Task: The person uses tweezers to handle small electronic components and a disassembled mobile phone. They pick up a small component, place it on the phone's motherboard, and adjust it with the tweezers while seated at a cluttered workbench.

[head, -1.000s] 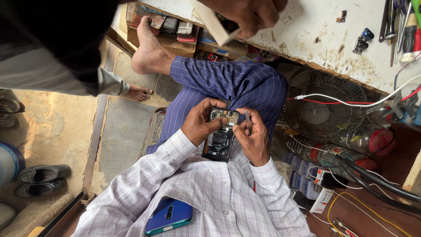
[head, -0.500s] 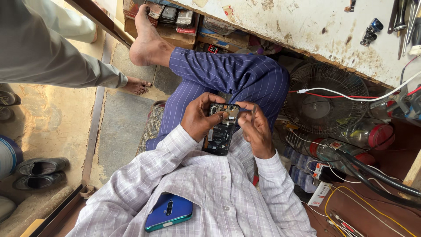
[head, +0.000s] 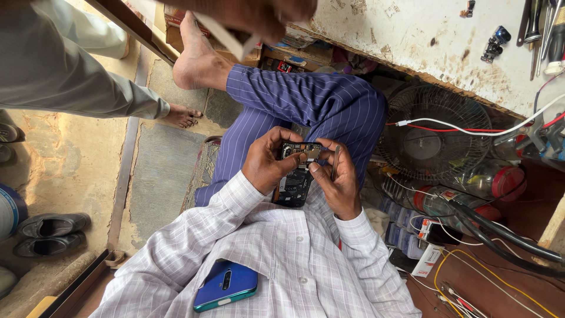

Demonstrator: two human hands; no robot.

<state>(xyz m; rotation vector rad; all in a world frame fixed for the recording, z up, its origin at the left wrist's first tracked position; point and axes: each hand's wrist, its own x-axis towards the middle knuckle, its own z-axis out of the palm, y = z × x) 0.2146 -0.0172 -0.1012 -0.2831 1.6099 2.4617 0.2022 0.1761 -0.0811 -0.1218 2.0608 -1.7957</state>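
An opened phone [head: 296,176] with its back cover off shows a dark circuit board; I hold it above my lap. My left hand [head: 265,168] grips its left side, with the thumb on the board near the top. My right hand [head: 340,187] supports the right edge, its thumb pressing the board. A thin metal tool [head: 335,162] stands upright between that hand's fingers. My crossed leg in blue striped trousers [head: 306,103] lies beyond the phone.
A blue phone [head: 226,285] rests in my shirt pocket. A table fan [head: 426,144], bottles and cables crowd the right under a worn white bench [head: 412,29]. Another person's hand [head: 259,15] holds something overhead; their grey sleeve [head: 65,76] and foot [head: 182,116] are at left. Shoes [head: 50,232] sit lower left.
The view has shifted a little. The other person's hand overhead has moved left. Both my hands stay on the opened phone with slight finger shifts.
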